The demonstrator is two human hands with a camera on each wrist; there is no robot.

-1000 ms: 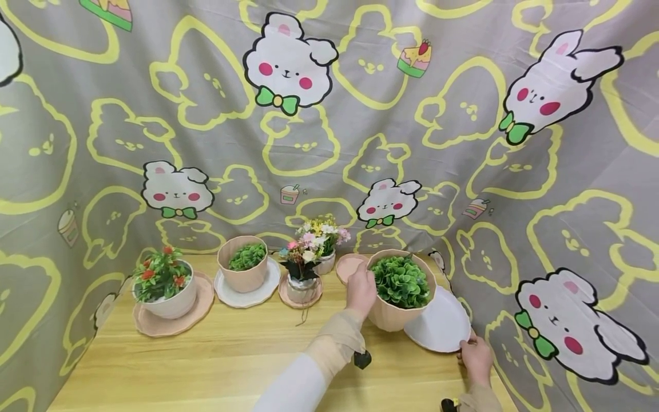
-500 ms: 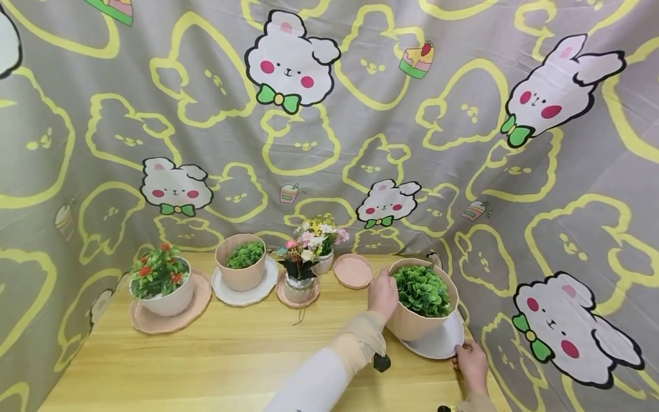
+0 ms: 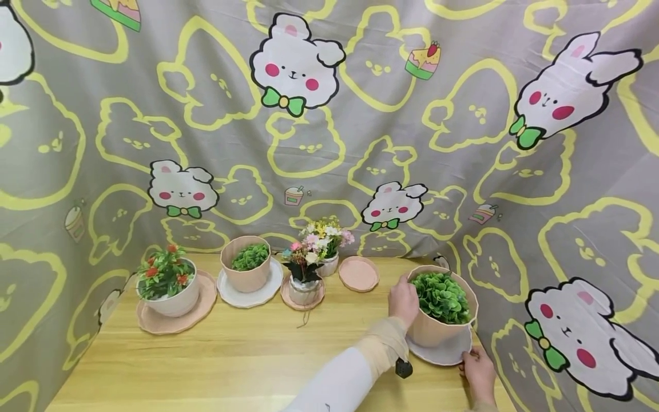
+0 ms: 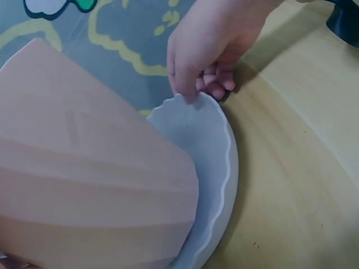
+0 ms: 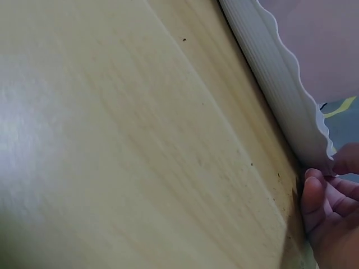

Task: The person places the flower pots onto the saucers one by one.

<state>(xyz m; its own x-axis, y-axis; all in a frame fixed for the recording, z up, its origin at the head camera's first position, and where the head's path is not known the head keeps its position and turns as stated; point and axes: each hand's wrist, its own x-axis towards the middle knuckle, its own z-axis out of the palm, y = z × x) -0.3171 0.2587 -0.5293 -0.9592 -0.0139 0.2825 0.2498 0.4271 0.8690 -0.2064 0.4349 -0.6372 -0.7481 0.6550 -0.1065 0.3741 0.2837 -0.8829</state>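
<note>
A large pale pink flowerpot (image 3: pixel 440 336) with a bushy green plant (image 3: pixel 443 297) is at the right end of the table. My left hand (image 3: pixel 404 300) grips its rim on the left side. Beneath the pot lies a white scalloped saucer (image 3: pixel 437 356), mostly covered; its front edge shows. In the left wrist view the pot's base overlaps the inside of the saucer (image 4: pixel 216 162). At the saucer's right front edge, my right hand (image 3: pixel 479 369) pinches the rim between thumb and fingers. The right wrist view shows those fingertips (image 5: pixel 313 190) right at the wavy edge.
A small pink saucer (image 3: pixel 358 273) lies behind and left. Two flower pots (image 3: pixel 304 292) (image 3: pixel 329 264) stand mid-back, the front one on a pink saucer. Farther left are a pink pot (image 3: pixel 247 279) on white and a white pot (image 3: pixel 175 300) on pink. Patterned cloth (image 3: pixel 309 189) encloses the table.
My left hand has carried the large flowerpot to the right, over the white saucer, uncovering the small pink saucer behind. My right hand has kept its pinch on the white saucer's rim.
</note>
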